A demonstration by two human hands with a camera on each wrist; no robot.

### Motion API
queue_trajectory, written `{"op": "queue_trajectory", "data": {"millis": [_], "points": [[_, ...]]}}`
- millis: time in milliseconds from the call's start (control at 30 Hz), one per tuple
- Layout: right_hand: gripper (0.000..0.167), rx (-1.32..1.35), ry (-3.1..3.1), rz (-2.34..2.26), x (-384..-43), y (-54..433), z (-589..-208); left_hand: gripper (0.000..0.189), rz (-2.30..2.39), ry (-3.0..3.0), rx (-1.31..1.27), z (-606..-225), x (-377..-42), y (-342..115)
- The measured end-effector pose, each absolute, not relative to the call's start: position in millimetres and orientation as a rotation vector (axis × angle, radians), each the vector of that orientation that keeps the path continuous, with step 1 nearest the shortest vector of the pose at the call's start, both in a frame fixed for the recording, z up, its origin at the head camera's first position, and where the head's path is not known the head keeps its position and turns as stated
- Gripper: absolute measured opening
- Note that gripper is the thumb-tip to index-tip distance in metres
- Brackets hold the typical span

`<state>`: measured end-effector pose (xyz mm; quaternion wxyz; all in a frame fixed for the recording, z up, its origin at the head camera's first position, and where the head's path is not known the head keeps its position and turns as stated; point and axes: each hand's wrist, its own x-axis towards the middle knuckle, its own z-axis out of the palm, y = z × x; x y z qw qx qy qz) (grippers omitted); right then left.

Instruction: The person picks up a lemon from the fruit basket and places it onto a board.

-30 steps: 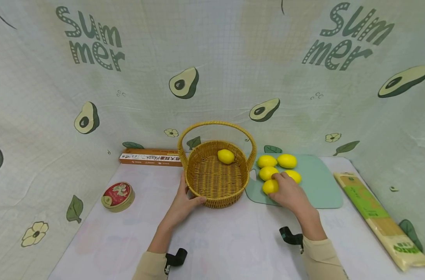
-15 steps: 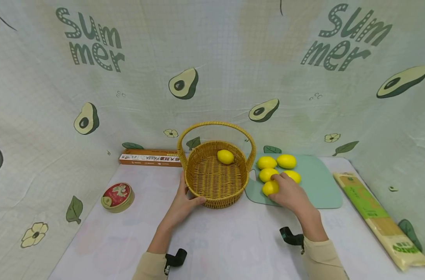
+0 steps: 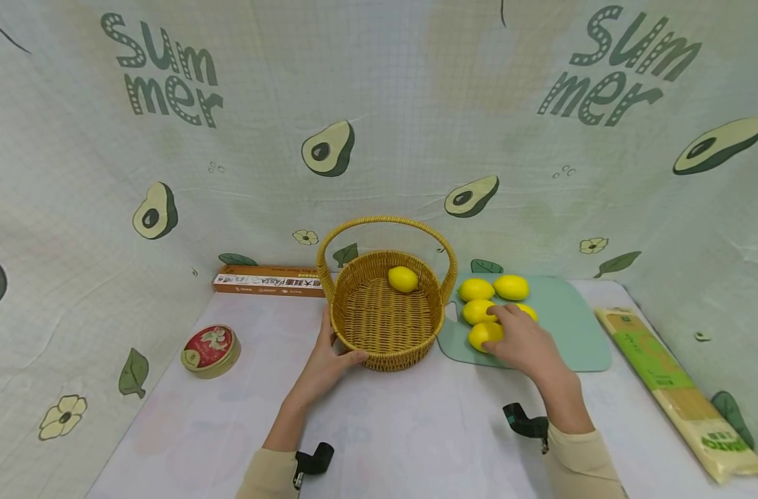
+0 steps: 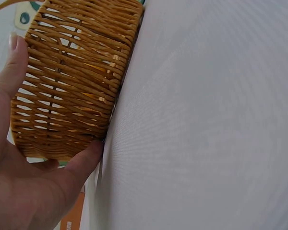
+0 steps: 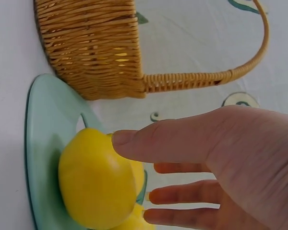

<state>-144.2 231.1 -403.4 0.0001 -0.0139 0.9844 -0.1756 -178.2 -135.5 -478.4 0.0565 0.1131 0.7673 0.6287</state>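
A round wicker basket (image 3: 394, 359) with a tall handle stands mid-table, one lemon (image 3: 403, 278) inside it. My left hand (image 3: 326, 362) grips its left front side, thumb at the rim; the left wrist view shows fingers low against the woven wall (image 4: 77, 81). Several lemons lie on a pale green cutting board (image 3: 581, 336) to the right. My right hand (image 3: 530, 341) is over the front lemon (image 3: 482, 337), partly hiding another behind. From the right wrist, the thumb reaches to that lemon (image 5: 96, 177) with fingers extended and spread; whether it touches, I cannot tell.
A flat orange pasta box (image 3: 269, 283) lies behind the basket's left side. At left sits a round red-and-gold tin (image 3: 211, 351). A long green noodle packet (image 3: 672, 381) lies along the right edge. A printed cloth (image 3: 391, 159) hangs behind the table.
My right hand has loosened and shifted slightly right, so more of the front lemon shows. My left hand and the basket have stayed put.
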Motion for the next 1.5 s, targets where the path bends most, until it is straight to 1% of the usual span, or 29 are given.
{"op": "queue_trajectory", "data": {"millis": [200, 533, 700, 933, 1100, 1267, 1500], "points": [[0.06, -0.107, 3.131, -0.581, -142.1, 225.4, -396.5, 0.124, 1.899, 2.34, 0.364, -479.2, -177.6, -135.6], [0.05, -0.34, 3.168, -0.819, -143.5, 204.8, -388.6, 0.123, 1.903, 2.336, 0.362, -478.8, -179.0, -136.6], [0.052, -0.458, 3.129, -0.931, -148.5, 188.5, -388.3, 0.121, 1.903, 2.333, 0.372, -480.2, -179.6, -138.3], [0.054, -0.528, 3.085, -0.947, -157.6, 166.2, -393.1, 0.12, 1.913, 2.311, 0.357, -479.3, -178.2, -137.0], [0.054, -0.578, 3.053, -0.96, -170.0, 151.0, -393.6, 0.12, 1.917, 2.298, 0.375, -479.0, -176.8, -135.6], [0.053, -0.638, 3.018, -0.929, -192.2, 137.2, -393.3, 0.121, 1.921, 2.303, 0.35, -480.3, -177.2, -135.3], [0.056, -0.604, 2.936, -0.933, -219.2, 124.0, -392.5, 0.121, 1.89, 2.33, 0.367, -480.5, -178.8, -137.6]]}}
